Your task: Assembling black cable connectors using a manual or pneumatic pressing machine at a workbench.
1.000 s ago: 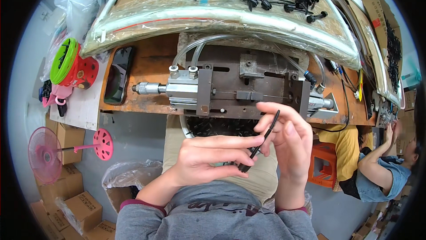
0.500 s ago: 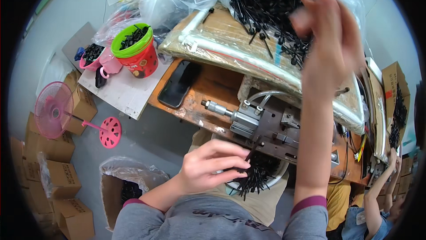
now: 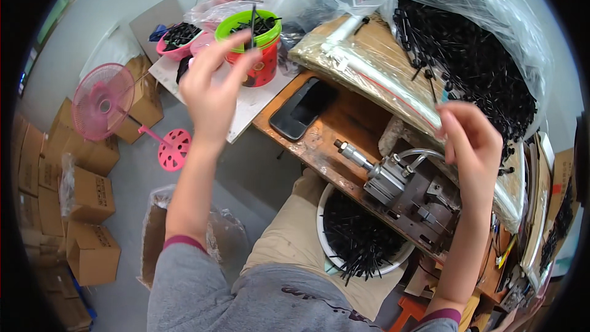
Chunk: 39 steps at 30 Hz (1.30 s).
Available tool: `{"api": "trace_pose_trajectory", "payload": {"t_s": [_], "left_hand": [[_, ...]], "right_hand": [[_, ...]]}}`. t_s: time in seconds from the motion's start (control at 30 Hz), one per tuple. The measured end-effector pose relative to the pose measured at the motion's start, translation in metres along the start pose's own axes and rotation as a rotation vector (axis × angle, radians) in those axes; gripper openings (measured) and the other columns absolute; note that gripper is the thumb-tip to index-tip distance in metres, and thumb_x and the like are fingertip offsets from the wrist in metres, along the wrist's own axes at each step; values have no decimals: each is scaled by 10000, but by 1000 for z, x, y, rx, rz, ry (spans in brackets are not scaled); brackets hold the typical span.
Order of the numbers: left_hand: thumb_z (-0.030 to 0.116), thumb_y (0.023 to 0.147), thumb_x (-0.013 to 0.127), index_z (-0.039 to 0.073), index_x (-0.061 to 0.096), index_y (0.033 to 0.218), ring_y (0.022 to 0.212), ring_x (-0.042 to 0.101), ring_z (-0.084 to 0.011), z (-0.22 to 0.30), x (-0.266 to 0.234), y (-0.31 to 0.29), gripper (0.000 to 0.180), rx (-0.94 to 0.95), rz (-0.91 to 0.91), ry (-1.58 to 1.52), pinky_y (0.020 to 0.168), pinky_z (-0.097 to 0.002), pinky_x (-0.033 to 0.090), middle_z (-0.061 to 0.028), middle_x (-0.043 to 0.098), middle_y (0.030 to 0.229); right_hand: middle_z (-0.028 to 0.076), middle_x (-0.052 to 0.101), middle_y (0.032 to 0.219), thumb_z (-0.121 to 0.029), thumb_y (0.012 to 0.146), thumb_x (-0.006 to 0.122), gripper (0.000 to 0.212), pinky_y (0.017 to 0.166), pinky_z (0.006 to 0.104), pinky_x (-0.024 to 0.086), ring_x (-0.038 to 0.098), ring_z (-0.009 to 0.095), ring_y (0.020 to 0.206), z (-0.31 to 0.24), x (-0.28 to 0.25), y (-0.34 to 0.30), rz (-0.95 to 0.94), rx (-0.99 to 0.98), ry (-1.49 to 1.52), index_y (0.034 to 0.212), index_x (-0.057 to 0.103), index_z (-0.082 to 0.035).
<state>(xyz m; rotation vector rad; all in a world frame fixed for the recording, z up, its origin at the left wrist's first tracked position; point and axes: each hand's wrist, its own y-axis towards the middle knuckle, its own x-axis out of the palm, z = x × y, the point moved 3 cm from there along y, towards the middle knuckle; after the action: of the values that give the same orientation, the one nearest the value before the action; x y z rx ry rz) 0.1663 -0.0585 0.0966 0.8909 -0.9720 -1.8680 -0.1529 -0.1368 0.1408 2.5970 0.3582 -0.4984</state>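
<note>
My left hand [image 3: 212, 95] is raised in front of a red bucket [image 3: 261, 68] with a green rim, which holds black pieces. Its thumb and fingers pinch a thin black stick [image 3: 252, 25], upright against the bucket's opening. My right hand [image 3: 473, 144] is above the metal fixture [image 3: 399, 184], beside the plastic-wrapped board. Its fingertips are closed on the lower end of a slim black pin with a knobbed head [image 3: 429, 75]. A large heap of similar black pins [image 3: 473, 55] lies on the board. Below the fixture, a white tub [image 3: 322, 221] between my legs holds many black sticks.
A phone [image 3: 301, 111] lies on the wooden bench [image 3: 344, 129]. A pink bowl [image 3: 178, 52] of black parts stands left of the red bucket. Cartons [image 3: 92, 252], a pink fan [image 3: 104, 101] and a plastic-lined box [image 3: 157, 234] stand on the floor.
My left hand has moved from the fixture up and left to the red bucket, carrying the stick. My right hand has come down from the heap with a pin. The view has shifted left.
</note>
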Motion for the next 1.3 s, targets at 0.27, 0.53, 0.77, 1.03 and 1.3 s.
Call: {"api": "trace_pose_trajectory", "payload": {"t_s": [0.27, 0.53, 0.77, 1.03, 1.3], "left_hand": [[100, 864, 698, -2, 666, 1154, 1020, 633, -147, -3, 26, 36, 309, -95, -87, -247, 927, -290, 462, -91, 696, 1107], [-32, 672, 777, -20, 592, 1195, 764, 686, -190, 100, 39, -70, 555, 228, -601, -490, 748, -303, 509, -153, 680, 1106], [-3, 681, 788, -19, 598, 1168, 712, 697, -187, 140, 54, -110, 523, 201, -680, -746, 626, -278, 508, -173, 697, 1052], [-55, 696, 716, -10, 501, 1257, 653, 694, -212, 143, 53, -128, 602, 186, -770, -771, 673, -298, 532, -225, 690, 1030], [-24, 703, 741, -10, 504, 1250, 654, 696, -204, 157, 63, -133, 595, 208, -808, -819, 634, -290, 537, -212, 699, 1016]], "right_hand": [[-13, 641, 783, -79, 917, 616, 109, 502, 172, 370, 512, 12, 622, 33, -89, -41, 254, 39, -324, 967, 686, -13], [58, 592, 1266, 97, 710, 608, 552, 924, 373, 492, 578, 285, 1122, 89, -202, -34, -66, -170, -1376, 1228, 576, -92], [84, 612, 1109, 84, 678, 638, 557, 844, 399, 519, 615, 308, 1017, 131, -196, 7, -278, -148, -1465, 1199, 582, -106], [108, 634, 1002, -18, 704, 698, 304, 805, 419, 512, 627, 330, 941, 122, -182, 19, -358, -107, -1225, 999, 636, -53], [66, 639, 743, -163, 851, 692, 161, 619, 293, 486, 610, 158, 637, 103, -204, 9, -17, 6, -837, 978, 671, -66]]}}
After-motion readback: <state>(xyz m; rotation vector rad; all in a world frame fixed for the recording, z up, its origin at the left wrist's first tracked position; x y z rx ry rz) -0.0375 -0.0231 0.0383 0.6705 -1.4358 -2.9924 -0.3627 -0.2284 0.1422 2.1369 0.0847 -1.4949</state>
